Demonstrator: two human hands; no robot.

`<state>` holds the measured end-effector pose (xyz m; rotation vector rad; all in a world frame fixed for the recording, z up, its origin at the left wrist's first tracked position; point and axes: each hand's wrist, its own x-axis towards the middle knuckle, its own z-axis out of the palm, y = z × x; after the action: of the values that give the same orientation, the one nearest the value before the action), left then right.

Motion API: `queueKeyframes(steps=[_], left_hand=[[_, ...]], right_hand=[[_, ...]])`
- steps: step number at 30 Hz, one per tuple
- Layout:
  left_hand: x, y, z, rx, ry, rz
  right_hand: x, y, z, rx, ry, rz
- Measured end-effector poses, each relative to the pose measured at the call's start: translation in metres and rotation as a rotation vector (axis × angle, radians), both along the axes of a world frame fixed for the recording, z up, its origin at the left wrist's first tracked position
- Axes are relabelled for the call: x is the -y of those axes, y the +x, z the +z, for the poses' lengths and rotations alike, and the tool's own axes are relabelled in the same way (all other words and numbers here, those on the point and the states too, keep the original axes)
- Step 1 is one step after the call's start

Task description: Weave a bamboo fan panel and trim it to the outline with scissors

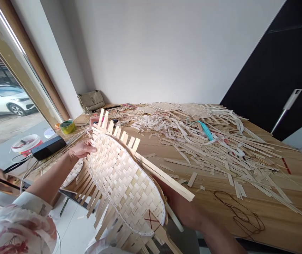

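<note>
A woven bamboo-strip hand fan is tilted up in front of me, over the table's near edge. White stitching follows its rounded outline, and loose strip ends stick out beyond it. Near the bottom, brown thread forms a cross above the wooden handle. My left hand pinches the fan's upper left edge, thumb on the front face. From the right, my right forearm reaches behind the fan, which hides the fingers. A long pale strip slants along the fan's right side.
Cut strips and white ribbon scraps litter the wooden table. Brown thread lies near the front edge. Around the left side are a tape roll, a black box, a white tub and a bag.
</note>
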<state>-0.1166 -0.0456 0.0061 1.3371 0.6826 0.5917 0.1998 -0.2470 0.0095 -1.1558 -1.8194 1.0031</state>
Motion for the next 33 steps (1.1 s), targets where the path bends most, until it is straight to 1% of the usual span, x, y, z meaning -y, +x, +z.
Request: queueKeyframes(steps=[3, 6, 11, 17, 21, 24, 27, 30, 33], left_hand=[[0.002, -0.002, 0.001, -0.010, 0.019, 0.063], [0.004, -0.005, 0.002, -0.024, 0.018, 0.106], [0.009, -0.005, 0.004, -0.054, -0.003, 0.083], [0.016, 0.006, 0.007, -0.004, -0.032, 0.022], [0.016, 0.007, 0.006, -0.016, -0.043, 0.015], [0.016, 0.006, 0.004, -0.025, -0.049, 0.037], [0.017, 0.006, 0.004, -0.023, -0.048, 0.055], [0.018, 0.007, 0.004, -0.028, -0.061, 0.031], [0.018, 0.009, 0.005, -0.018, -0.075, 0.010]], right_hand=[[0.003, -0.008, 0.006, 0.009, -0.058, 0.010], [0.005, -0.007, 0.009, 0.003, -0.060, 0.009], [0.004, 0.002, 0.003, 0.048, -0.053, -0.014], [0.003, -0.005, 0.009, -0.075, 0.001, 0.011], [0.003, -0.009, 0.008, -0.096, -0.040, 0.022], [0.003, -0.008, 0.005, -0.081, -0.024, 0.021], [0.004, -0.008, 0.005, -0.059, -0.045, 0.005], [0.005, -0.010, 0.008, -0.057, -0.054, -0.004], [0.007, -0.012, 0.008, -0.016, -0.029, -0.039]])
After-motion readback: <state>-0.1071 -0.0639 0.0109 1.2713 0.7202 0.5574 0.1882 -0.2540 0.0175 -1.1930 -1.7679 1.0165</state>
